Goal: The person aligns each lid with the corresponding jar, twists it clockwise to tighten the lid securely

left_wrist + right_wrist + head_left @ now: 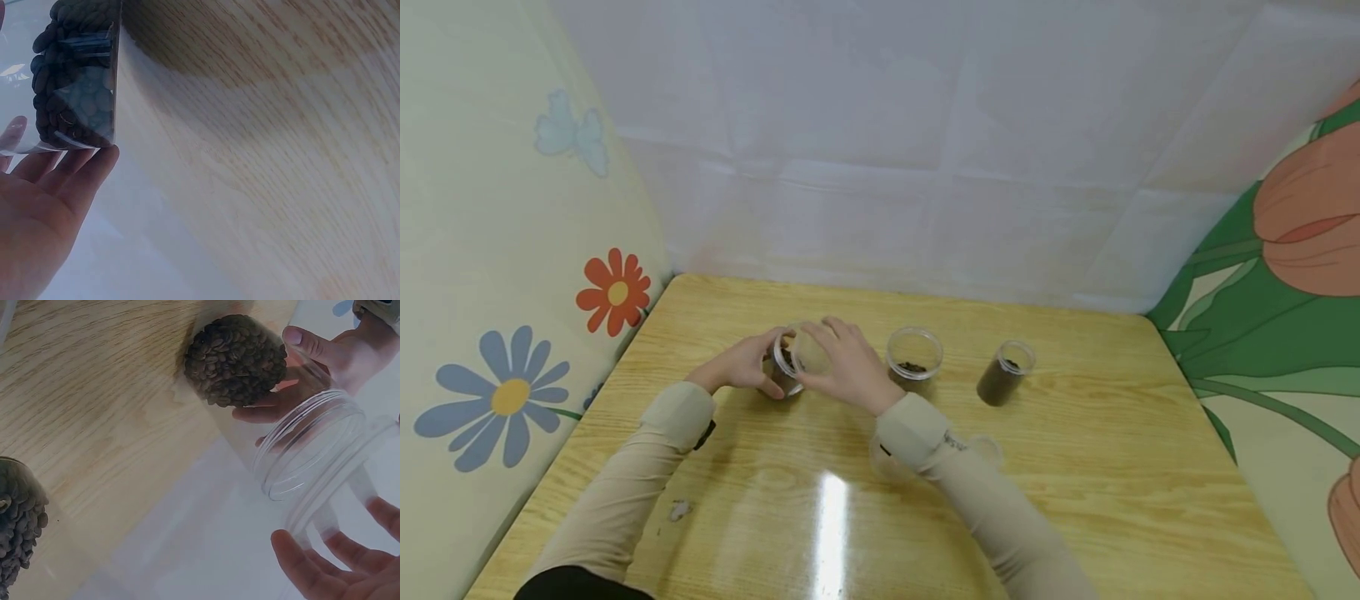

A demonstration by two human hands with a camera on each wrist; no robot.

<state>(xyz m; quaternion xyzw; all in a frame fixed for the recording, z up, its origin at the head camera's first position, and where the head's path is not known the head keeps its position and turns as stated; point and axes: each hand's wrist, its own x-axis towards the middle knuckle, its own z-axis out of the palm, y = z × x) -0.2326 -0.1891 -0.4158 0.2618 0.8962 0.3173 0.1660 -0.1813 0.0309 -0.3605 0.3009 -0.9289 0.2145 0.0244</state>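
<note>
My left hand (741,364) grips a clear jar (784,379) part filled with dark beans, at the left of the table. In the left wrist view, fingers curl round the jar (75,103), and the beans fill its lower part. My right hand (857,371) pinches a clear round lid (812,350) by its rim beside the jar's mouth. The right wrist view shows the lid (325,481) tilted close to the threaded mouth; whether they touch I cannot tell.
A second clear jar (913,360) with dark contents stands right of my right hand. Further right is a narrower jar (1000,379), also dark inside. Clear lids (988,451) lie near my right forearm. A small whitish scrap (680,509) lies at the front left.
</note>
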